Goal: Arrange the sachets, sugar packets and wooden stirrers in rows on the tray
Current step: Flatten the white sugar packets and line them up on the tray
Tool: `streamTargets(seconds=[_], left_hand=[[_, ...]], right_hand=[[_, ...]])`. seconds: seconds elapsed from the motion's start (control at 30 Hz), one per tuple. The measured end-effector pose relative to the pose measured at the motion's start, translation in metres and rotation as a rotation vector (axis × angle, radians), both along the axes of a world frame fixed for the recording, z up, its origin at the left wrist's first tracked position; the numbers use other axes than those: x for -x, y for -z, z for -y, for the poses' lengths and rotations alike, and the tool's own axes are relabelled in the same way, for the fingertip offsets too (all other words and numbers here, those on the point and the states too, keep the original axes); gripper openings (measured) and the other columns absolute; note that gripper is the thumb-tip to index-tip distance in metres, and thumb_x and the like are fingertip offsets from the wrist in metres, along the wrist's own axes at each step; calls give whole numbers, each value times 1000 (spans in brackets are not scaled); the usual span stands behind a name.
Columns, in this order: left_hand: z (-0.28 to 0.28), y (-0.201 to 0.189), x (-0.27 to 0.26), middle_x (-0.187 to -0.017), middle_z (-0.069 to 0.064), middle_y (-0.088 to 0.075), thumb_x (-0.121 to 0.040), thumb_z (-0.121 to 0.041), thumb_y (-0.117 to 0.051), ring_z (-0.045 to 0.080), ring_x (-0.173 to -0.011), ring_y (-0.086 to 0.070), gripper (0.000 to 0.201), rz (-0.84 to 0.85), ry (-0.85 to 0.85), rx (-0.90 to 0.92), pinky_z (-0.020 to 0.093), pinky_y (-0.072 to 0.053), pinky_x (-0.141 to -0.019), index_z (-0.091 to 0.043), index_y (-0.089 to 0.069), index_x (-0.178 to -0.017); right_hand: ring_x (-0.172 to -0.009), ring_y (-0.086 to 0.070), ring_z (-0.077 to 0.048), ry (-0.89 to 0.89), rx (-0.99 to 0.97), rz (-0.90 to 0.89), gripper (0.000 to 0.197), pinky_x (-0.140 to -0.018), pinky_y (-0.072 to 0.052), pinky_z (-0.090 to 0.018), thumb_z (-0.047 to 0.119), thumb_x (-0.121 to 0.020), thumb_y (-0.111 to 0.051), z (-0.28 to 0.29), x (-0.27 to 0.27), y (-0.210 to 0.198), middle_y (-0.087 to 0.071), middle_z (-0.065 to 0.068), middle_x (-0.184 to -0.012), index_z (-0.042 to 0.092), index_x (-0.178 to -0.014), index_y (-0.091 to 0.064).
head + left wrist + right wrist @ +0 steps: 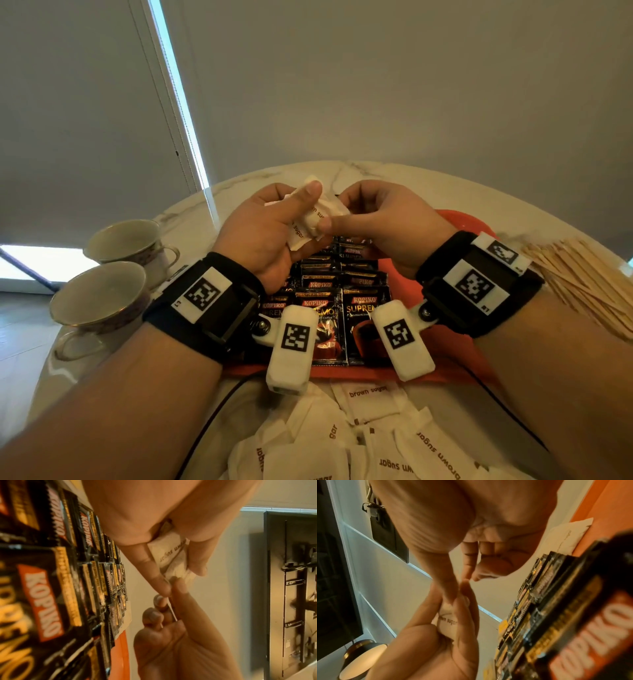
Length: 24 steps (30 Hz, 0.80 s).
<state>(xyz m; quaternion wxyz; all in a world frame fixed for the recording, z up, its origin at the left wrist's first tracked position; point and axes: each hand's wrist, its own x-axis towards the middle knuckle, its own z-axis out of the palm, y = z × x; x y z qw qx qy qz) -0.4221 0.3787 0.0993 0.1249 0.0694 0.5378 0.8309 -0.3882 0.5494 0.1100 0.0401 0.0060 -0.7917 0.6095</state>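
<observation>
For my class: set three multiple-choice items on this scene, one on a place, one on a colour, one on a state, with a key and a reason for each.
1. Where do the wooden stirrers lie?
A. right of the tray
B. in a cup
C. on the sachets

2. What colour is the tray?
A. blue
B. orange-red
C. green

3. What is the left hand doing?
A. resting flat
B. lifting a cup
C. holding sugar packets

Key: 1 A, they are heaped on the table there; 2 B, its rim shows; 3 C, thumb pressed on white packets.

Right hand (453,534) pinching white sugar packet (447,620), left hand (436,642) gripping it, Kopiko sachets (556,622) beside
</observation>
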Motion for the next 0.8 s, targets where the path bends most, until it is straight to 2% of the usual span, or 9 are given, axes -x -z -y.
streamTargets(seconds=[0.07,0.13,0.23,0.3,0.4,0.47,0.57,0.67,0.8], left_hand=[[0,1,-2,-92,10,-78,-81,-27,-79,21,-78,-77,22,-9,18,23,33,-62,-59,-14,-61,-82],[-1,2,-2,-95,10,-77,-84,-22,-79,20,-80,-77,20,-27,25,67,30,-62,-58,-12,-64,-92],[-1,3,-4,-101,11,-77,-84,-9,-80,19,-79,-77,29,-34,28,85,27,-60,-56,-8,-66,-110],[0,2,-3,-102,12,-78,-83,-4,-80,21,-79,-77,34,-37,31,87,26,-60,-55,-7,-67,-114],[0,0,-4,-98,11,-79,-84,-4,-80,22,-76,-77,33,-52,16,102,24,-58,-51,-8,-68,-114],[1,0,-5,-95,11,-79,-86,-6,-80,22,-75,-77,24,-51,-10,97,23,-56,-49,-9,-69,-108],[1,-1,-5,-96,11,-79,-89,-15,-78,21,-75,-76,12,-40,-42,102,25,-56,-50,-10,-70,-97],[0,-3,-4,-97,12,-80,-94,-25,-74,19,-70,-75,15,9,-81,99,26,-57,-49,-10,-73,-98],[0,-3,-3,-96,12,-80,-96,-23,-73,18,-67,-74,16,28,-119,68,26,-57,-49,-9,-75,-105]], right_hand=[[-70,-62,-19,18,17,-65,24,-52,-50,-26,20,-78,-87,1,-1,0,-69,-5,-83,12,-89,-68],[-66,-65,-17,60,87,-119,19,-53,-51,-26,16,-81,-84,-2,0,-3,-71,-5,-79,9,-86,-68],[-65,-70,-16,66,270,-116,15,-53,-53,-24,11,-85,-78,-4,1,-8,-74,-9,-82,3,-91,-68],[-65,-71,-17,74,316,-113,13,-51,-54,-25,10,-87,-76,-2,0,-9,-74,-12,-84,1,-93,-68],[-61,-69,-18,126,346,-135,11,-51,-55,-27,10,-87,-77,1,1,-7,-74,-11,-79,2,-89,-70],[-62,-69,-17,127,349,-137,14,-54,-56,-29,12,-87,-77,1,1,-6,-74,-9,-79,1,-93,-71],[-71,-70,-19,52,271,-80,21,-61,-60,-30,11,-85,-78,-2,0,-6,-76,-11,-90,1,-102,-70],[-69,-70,-19,27,244,-30,13,-59,-60,-27,2,-83,-78,-3,0,-7,-74,-12,-84,3,-92,-69],[-68,-68,-20,54,256,-16,7,-58,-60,-26,0,-85,-75,-4,3,-7,-73,-14,-85,3,-89,-70]])
